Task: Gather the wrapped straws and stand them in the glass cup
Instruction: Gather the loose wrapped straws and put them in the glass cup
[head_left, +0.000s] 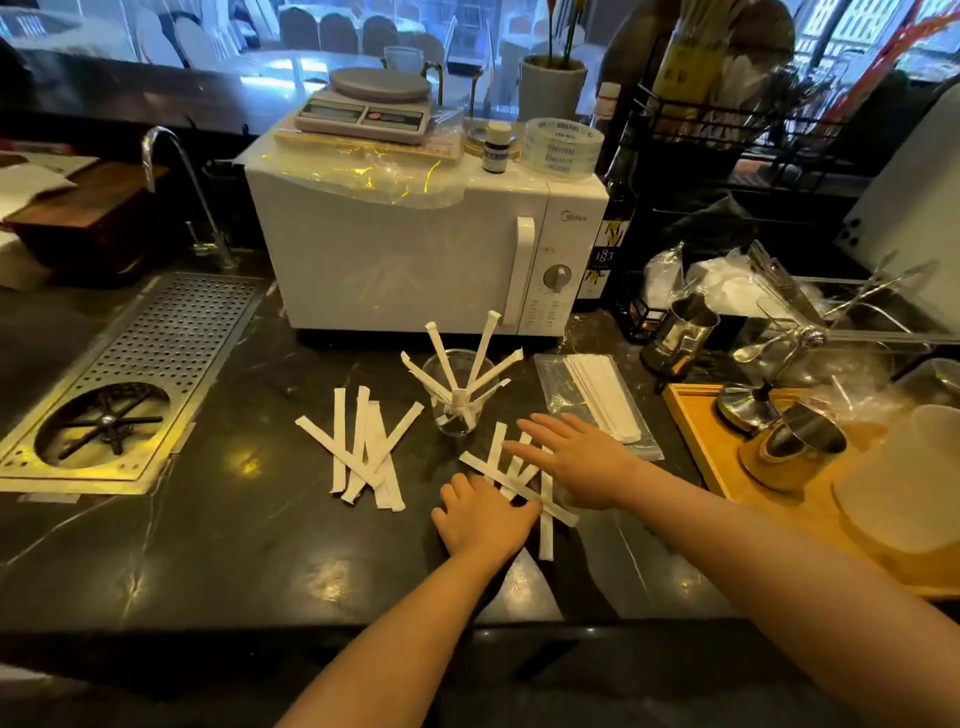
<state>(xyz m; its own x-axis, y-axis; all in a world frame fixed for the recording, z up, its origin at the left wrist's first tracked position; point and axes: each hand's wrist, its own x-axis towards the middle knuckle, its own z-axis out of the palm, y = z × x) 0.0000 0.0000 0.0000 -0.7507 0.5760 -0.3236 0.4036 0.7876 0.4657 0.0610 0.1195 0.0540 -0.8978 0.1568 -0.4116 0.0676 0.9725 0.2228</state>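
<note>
Head view: glass cup stands mid-worktop, just in front of the white microwave, with five wrapped straws in it, fanned out and leaning. Left pile of wrapped straws lies flat on the dark worktop, left of the cup, criss-crossed. Right pile lies nearer the front edge, right of the cup. Left hand flat, fingers loosely spread, touching that pile's near end. Right hand open, fingers splayed, palm over the same pile. Neither hand grips anything. Clear bag of more straws right of cup.
</note>
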